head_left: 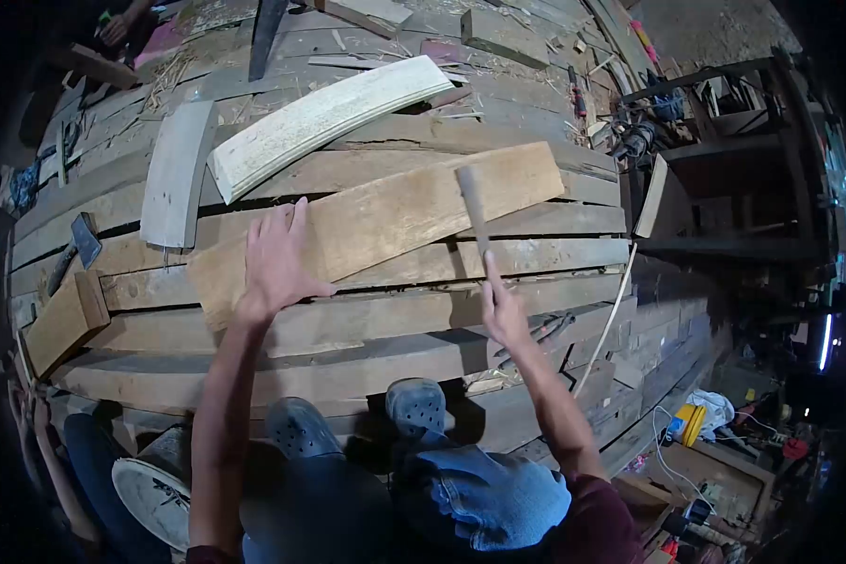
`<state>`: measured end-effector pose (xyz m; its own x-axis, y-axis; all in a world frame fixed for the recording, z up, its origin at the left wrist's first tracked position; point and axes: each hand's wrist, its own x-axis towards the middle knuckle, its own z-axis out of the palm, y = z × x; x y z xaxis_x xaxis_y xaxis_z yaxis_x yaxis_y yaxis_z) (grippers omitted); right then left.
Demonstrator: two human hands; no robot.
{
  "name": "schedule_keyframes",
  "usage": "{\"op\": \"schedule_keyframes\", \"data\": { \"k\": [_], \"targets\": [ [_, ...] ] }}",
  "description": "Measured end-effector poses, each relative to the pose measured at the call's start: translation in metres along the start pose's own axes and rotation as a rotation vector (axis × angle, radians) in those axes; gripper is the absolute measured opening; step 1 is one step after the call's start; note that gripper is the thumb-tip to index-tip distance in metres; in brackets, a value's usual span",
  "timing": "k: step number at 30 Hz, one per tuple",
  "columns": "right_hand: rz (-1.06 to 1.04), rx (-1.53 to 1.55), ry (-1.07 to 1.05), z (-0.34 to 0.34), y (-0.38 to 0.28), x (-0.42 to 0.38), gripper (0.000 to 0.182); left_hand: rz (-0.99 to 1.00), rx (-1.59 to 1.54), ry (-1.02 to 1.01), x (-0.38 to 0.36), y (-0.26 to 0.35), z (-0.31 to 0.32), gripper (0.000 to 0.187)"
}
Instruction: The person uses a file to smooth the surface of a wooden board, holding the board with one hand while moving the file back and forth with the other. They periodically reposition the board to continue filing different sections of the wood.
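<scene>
A long tan plank (395, 221) lies slantwise across the wooden slats (573, 254) in front of me. My left hand (277, 254) rests flat on the plank's left part with fingers and thumb spread. In my right hand (504, 305) is a flat grey chisel-like tool (473, 199), its blade widening toward a squared end. The index finger stretches along the tool while the other fingers wrap round it. The tool's far end overlaps the right part of the plank in this view. Most of its handle is hidden inside my fingers.
Beyond the plank lie a curved pale board (329, 117) and a grey board (179, 174). A hatchet (86, 240) and a wood block (70, 320) are at left. A bucket (150, 503) stands near another person's leg (113, 479). Dark shelving (743, 150) rises at right.
</scene>
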<state>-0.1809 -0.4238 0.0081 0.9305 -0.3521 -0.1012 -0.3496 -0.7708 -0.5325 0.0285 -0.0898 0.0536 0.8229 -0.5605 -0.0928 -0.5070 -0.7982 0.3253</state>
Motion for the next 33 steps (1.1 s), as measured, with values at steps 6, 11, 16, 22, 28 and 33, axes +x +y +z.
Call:
{"op": "schedule_keyframes", "data": {
  "k": [6, 11, 16, 22, 28, 33],
  "targets": [
    [0.147, -0.091, 0.065, -0.021, 0.04, -0.019, 0.058, -0.058, 0.021, -0.065, 0.003, 0.005, -0.002, 0.13],
    [0.119, -0.084, 0.098, -0.042, 0.048, -0.01, 0.056, -0.012, -0.019, -0.011, -0.001, -0.002, 0.004, 0.129],
    [-0.026, -0.104, -0.105, -0.044, 0.024, -0.049, 0.056, 0.018, -0.009, 0.044, -0.002, -0.003, 0.007, 0.128],
    [0.323, -0.092, 0.095, -0.049, 0.043, 0.001, 0.056, 0.023, -0.025, 0.045, -0.003, -0.005, 0.009, 0.129],
    [0.069, -0.138, -0.1, -0.047, 0.037, -0.034, 0.058, 0.007, -0.036, 0.049, -0.002, -0.002, 0.004, 0.125],
    [0.259, -0.061, 0.215, -0.051, 0.075, 0.02, 0.055, 0.01, -0.04, 0.045, -0.003, -0.002, 0.003, 0.128]
  ]
}}
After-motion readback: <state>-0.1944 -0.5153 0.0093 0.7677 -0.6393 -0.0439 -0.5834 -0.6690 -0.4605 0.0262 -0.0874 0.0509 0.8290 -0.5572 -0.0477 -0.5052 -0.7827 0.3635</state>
